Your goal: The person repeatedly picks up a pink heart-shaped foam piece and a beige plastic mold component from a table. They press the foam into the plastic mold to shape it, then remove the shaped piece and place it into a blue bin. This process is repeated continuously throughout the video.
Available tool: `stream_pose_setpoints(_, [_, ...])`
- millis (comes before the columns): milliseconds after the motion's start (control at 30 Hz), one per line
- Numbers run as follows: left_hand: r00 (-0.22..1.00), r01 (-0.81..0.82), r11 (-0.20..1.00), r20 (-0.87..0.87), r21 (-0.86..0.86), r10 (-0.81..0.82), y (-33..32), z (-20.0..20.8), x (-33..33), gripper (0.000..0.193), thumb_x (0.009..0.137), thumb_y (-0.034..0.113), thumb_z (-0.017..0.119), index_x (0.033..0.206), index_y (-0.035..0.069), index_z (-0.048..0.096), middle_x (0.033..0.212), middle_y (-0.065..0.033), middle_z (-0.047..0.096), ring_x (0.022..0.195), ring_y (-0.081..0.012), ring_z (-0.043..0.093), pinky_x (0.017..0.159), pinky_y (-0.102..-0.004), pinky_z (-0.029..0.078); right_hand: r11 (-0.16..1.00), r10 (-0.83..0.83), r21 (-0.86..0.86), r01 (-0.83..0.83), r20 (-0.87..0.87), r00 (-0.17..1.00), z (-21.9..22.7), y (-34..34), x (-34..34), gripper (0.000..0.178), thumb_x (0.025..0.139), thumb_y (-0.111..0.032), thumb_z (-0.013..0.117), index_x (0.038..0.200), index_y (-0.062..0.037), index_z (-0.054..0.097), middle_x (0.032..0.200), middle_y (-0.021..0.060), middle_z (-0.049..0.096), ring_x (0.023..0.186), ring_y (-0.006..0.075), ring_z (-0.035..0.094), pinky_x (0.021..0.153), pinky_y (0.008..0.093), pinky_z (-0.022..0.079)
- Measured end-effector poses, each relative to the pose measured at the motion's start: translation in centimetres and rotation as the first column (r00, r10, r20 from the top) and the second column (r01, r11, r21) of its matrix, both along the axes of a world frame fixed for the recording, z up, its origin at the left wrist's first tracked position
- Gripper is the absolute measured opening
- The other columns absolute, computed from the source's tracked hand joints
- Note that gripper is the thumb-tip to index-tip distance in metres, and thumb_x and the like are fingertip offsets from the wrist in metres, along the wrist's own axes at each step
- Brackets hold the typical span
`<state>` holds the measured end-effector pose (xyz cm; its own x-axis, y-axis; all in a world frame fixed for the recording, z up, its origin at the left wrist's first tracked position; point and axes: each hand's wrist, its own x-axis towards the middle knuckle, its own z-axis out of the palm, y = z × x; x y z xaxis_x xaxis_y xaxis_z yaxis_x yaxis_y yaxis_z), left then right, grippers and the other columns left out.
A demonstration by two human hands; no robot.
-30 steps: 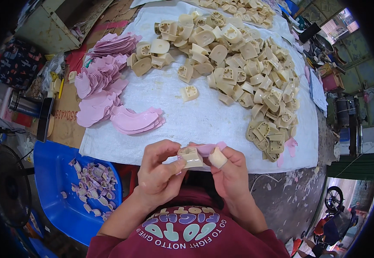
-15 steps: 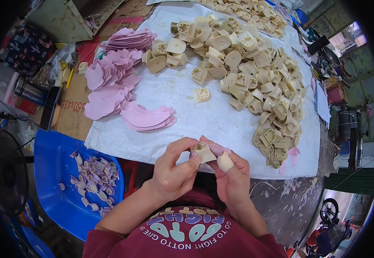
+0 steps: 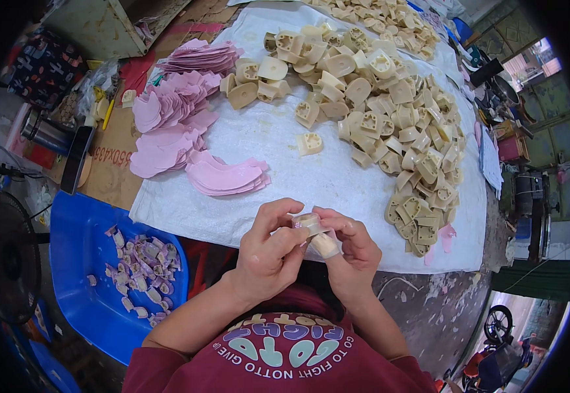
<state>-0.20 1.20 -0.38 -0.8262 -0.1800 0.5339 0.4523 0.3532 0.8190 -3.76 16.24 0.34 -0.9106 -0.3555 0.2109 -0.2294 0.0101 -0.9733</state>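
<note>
A cream plastic shoe heel (image 3: 308, 223) is held at the table's near edge, hollow side up. My left hand (image 3: 265, 252) grips its left side, with the thumb pressed on the wall. My right hand (image 3: 352, 255) pinches at the right side, where a pink cover piece (image 3: 328, 231) shows against the heel; most of this piece is hidden by fingers. A pale wrap (image 3: 325, 245) covers my right thumb. Beyond my hands, a single loose heel (image 3: 310, 143) lies on the white sheet (image 3: 232, 141).
Stacked pink cover pieces (image 3: 226, 173) lie at left. A large heap of bare heels (image 3: 403, 118) spreads across the right and back. A blue basin (image 3: 78, 242) at lower left holds several pink-covered heels (image 3: 144, 265). A black fan (image 3: 6, 255) stands at far left.
My right hand has brought the pink piece in against the heel's side. The heel has turned slightly, and my right fingers have closed in nearer to it.
</note>
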Motion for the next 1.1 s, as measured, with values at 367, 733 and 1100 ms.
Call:
stream_pose_setpoints(367, [0.841,0.015,0.774,0.410,0.634,-0.352,-0.3,0.6,0.0,0.017,0.080,-0.006,0.065,0.092,0.004,0.059,0.113,-0.0121,0.056,0.097,-0.0184,0.060,0.081,-0.0312,0.052,0.962,0.271,-0.108,-0.252,0.220,0.937,0.1,1.1,-2.7,0.023,0.079,-0.008,0.070,0.101,-0.0047,0.065,0.119,0.0126,0.061,0.124,0.0306,0.047,0.102,0.0440,0.038])
stream_pose_setpoints(733, [0.820,0.036,0.696,0.377,0.717,-0.431,-0.9,0.2,0.0,0.014,0.082,-0.005,0.066,0.092,0.001,0.059,0.112,-0.0074,0.052,0.093,-0.0124,0.058,0.077,-0.0265,0.052,0.992,0.120,0.025,-0.123,0.105,0.987,-0.5,1.2,-2.1,0.021,0.077,-0.003,0.069,0.097,-0.0066,0.069,0.114,0.0097,0.065,0.122,0.0296,0.049,0.101,0.0403,0.039])
stream_pose_setpoints(1100, [0.792,0.132,0.891,0.494,0.435,-0.358,-1.0,0.2,-0.8,0.015,0.081,-0.009,0.062,0.092,0.000,0.056,0.109,-0.0073,0.049,0.087,-0.0107,0.058,0.072,-0.0247,0.052,0.955,0.184,0.259,-0.142,-0.146,0.972,0.1,1.3,-3.7,0.009,0.078,-0.005,0.067,0.087,-0.0054,0.066,0.101,0.0072,0.066,0.111,0.0287,0.054,0.094,0.0401,0.042])
